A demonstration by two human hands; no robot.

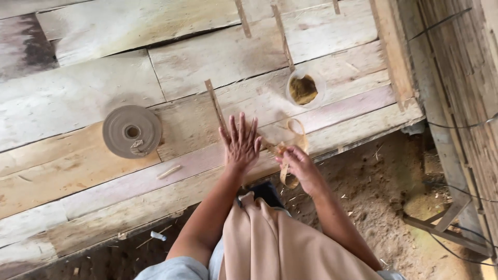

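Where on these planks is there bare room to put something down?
The planks left of and behind the tape roll are bare, as is the near strip between the small wood chip and the platform edge. It is crowded by the left hand, the right hand holding looped strips, and the cup.

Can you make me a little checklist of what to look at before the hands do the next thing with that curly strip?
1. Right hand grips the curly strip: ok, fingers closed on it.
2. Left hand flat on the wooden platform: ok, fingers spread.
3. Straight strip within reach: ok, it lies just beyond the left fingertips.
4. Roll of strip lying flat: ok, left of both hands, untouched.
5. Cup of brownish stuff upright: ok, standing beyond the right hand.
6. Strip unbroken: cannot tell, the hand hides part.
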